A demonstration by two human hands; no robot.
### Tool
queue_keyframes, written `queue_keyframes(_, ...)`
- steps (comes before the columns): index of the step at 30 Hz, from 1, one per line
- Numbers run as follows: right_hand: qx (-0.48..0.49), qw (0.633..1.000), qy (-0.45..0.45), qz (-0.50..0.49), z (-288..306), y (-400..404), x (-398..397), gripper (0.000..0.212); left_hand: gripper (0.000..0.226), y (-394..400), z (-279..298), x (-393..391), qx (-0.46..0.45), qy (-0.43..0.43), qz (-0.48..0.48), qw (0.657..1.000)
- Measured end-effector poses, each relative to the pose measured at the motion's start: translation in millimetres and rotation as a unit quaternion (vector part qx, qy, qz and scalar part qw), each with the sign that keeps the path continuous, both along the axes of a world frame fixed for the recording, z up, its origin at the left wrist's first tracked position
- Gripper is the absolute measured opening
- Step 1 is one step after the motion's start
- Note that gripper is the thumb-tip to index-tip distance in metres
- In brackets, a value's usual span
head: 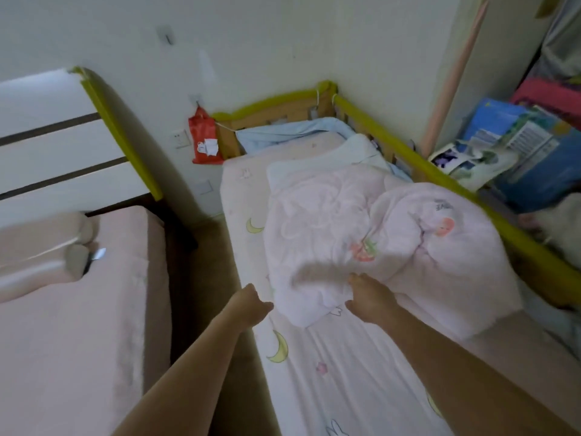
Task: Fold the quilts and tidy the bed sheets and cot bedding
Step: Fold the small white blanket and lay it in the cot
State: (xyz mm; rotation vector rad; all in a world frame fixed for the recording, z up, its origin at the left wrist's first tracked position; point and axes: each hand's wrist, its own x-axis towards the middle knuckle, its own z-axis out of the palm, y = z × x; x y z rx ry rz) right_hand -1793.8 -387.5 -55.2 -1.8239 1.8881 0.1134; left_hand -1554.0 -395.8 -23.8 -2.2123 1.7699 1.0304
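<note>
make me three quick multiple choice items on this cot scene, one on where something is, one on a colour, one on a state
1. Where does the red packet hang?
A. on the wall beside the cot's head end
B. on the cot's right rail
C. on the pink bed

2. What colour is the padding on the cot rail?
A. blue
B. yellow-green
C. white

3. How does the pale pink quilt lie?
A. folded in a neat square
B. crumpled in a heap on the cot sheet
C. dropped on the floor

Answers: 1 A, the packet hangs from a wall hook left of the cot frame. 2 B, the rail's padding is yellow-green along its length. 3 B, the quilt is bunched, and the right hand has its grip on the near edge while the left hand reaches towards it.
</note>
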Motion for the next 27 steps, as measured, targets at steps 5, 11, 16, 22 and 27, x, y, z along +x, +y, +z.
queue_keyframes(5, 0.042, 0.995, -0.067, -0.068, -84.9, -68.4, 6.0, 0.071, 0.079, -82.2, -92.8, -23.7, 0.048, 0.124, 0.184, 0.974)
queue_keyframes(11, 0.043, 0.981, -0.167, -0.085, -159.2, -86.5, 22.3, 0.095, 0.097, -135.6, -165.1, -23.9, 0.100, 0.366, 0.425, 0.822)
queue_keyframes(16, 0.003, 0.959, -0.250, -0.135, -173.8, -66.0, 35.2, 0.120, 0.051, -141.6, -169.4, -29.7, 0.146, 0.425, 0.430, 0.783)
queue_keyframes(22, -0.226, 0.921, -0.236, -0.212, -99.0, -48.0, 92.2, 0.126, 0.038, -148.5, -73.4, -50.1, 0.163, 0.559, 0.400, 0.708)
queue_keyframes(27, -0.371, 0.811, -0.287, -0.349, 8.5, -92.2, 94.0, 0.055, 0.035, -167.7, 55.4, -64.3, 0.109, 0.612, 0.310, 0.719)
